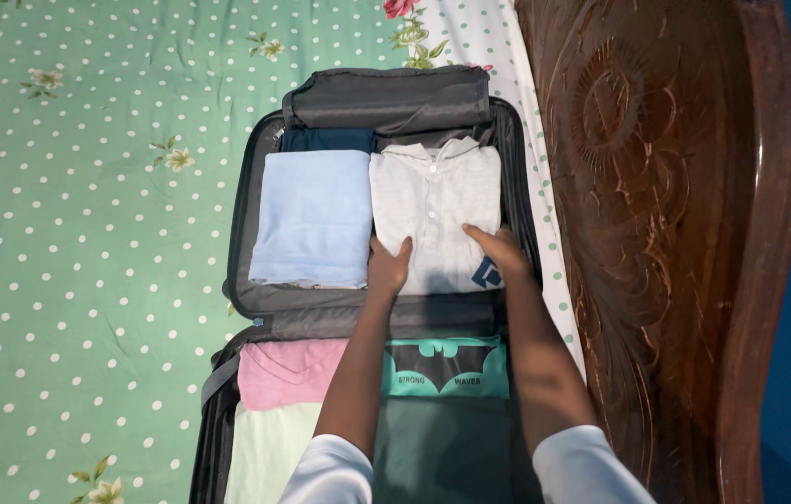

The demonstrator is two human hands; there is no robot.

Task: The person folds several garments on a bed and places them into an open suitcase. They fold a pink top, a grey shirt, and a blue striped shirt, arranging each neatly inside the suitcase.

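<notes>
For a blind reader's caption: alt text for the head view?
Both hands, left hand and right hand, press a folded grey polo shirt into an open suitcase on a green dotted bedsheet, beside a folded light-blue garment.

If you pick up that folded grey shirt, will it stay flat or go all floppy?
The grey shirt is soft cloth, so it would probably droop and unfold. It looks light. It is unlikely to slide, lying snug beside the blue garment in the suitcase.

Both arms extended, left grip (388,264) and right grip (498,252) pressed flat.
</notes>
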